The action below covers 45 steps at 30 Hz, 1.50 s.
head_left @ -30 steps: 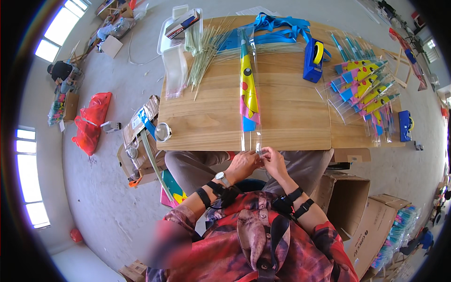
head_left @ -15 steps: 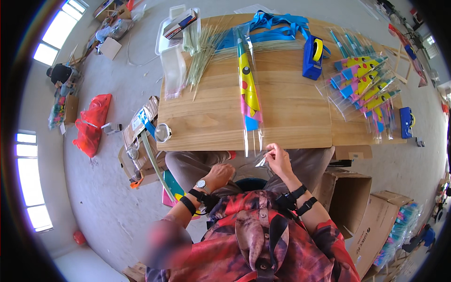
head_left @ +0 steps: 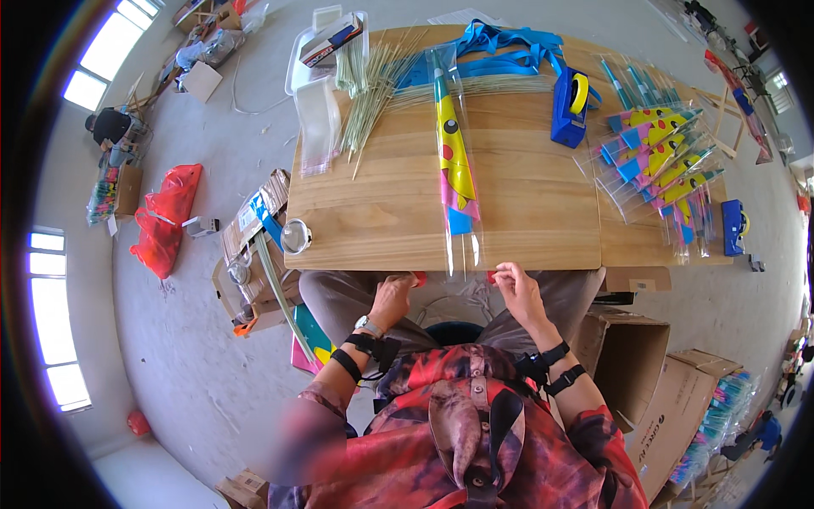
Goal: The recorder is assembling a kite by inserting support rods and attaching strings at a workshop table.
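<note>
A single view comes from a wide fisheye camera worn on the person's head, looking steeply down over the chest and lap. It faces forward across the wooden worktop (head_left: 526,204), whose near edge runs just above the left hand (head_left: 392,299) and right hand (head_left: 519,290). The hands sit close below the lens, near the middle of the picture. Toward the rim the straight edges bend and the floor (head_left: 170,339) curves away, so far corners are probably too warped to judge.
</note>
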Available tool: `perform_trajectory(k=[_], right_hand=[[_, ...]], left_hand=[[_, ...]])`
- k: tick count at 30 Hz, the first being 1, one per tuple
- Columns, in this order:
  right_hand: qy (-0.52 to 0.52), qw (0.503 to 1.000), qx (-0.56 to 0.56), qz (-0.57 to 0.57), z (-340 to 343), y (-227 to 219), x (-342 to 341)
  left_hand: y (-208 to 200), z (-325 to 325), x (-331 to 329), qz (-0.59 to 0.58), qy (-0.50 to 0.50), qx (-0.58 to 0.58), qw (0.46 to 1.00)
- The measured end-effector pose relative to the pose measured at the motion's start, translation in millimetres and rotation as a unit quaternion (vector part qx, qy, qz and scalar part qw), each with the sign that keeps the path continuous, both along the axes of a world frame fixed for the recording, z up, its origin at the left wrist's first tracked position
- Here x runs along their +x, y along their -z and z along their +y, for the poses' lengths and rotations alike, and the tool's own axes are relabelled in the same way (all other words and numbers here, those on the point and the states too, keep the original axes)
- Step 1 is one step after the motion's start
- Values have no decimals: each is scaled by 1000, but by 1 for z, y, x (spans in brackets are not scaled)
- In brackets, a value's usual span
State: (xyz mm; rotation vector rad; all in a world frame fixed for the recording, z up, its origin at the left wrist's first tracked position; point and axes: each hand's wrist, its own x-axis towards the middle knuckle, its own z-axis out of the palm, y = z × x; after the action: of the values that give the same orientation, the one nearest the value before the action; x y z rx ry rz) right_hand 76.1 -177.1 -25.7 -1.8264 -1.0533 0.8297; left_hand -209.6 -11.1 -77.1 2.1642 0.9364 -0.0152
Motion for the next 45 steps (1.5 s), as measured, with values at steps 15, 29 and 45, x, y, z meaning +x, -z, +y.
perform_trajectory(k=[15, 29, 45], right_hand=[[-126, 987, 88, -37, 4, 10, 2], [-71, 996, 53, 4, 5, 18, 0], [60, 986, -24, 156, 13, 24, -20]], left_hand=[[-34, -28, 54, -200, 71, 48, 976], [-36, -33, 61, -263, -68, -30, 962], [-8, -35, 60, -294, -227, -406, 835]])
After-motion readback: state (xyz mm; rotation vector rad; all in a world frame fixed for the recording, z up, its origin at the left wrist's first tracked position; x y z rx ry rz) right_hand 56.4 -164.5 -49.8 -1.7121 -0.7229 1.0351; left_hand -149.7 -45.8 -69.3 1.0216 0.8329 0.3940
